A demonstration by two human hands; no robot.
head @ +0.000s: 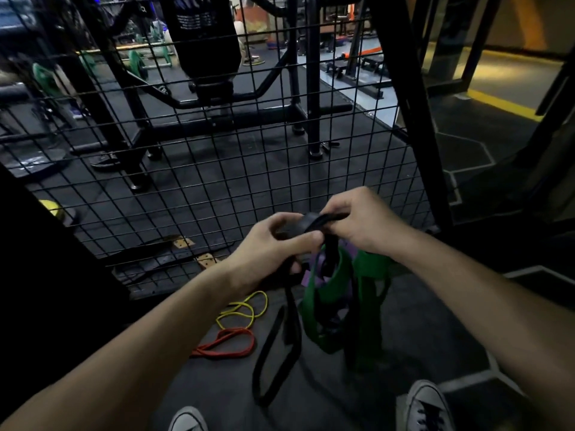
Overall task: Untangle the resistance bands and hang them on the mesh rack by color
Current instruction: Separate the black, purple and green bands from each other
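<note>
- Black band [314, 223] is up at chest height in front of the mesh rack [217, 150], bunched between both hands, one loop of it dangling down toward the floor [404, 337].
- Left hand [273, 244] has its fingers curled round the black band from below; right hand [361, 222] pinches the same band from above, fingers closed on it.
- Green band [326, 287] and purple band [320, 262] hang threaded through the black one just below the hands, knotted together.
- Yellow band [242, 307] and red band [227, 343] lie loose on the floor, near left, already free.
- Nothing seen hanging on the rack yet, so sorting is barely begun, I'd say.
- Risk: tug the black band too hard and the knot cinches tighter round green and purple.
- Risk: either grip slips and the whole tangle drops onto the loose bands, snarling them again.
</note>
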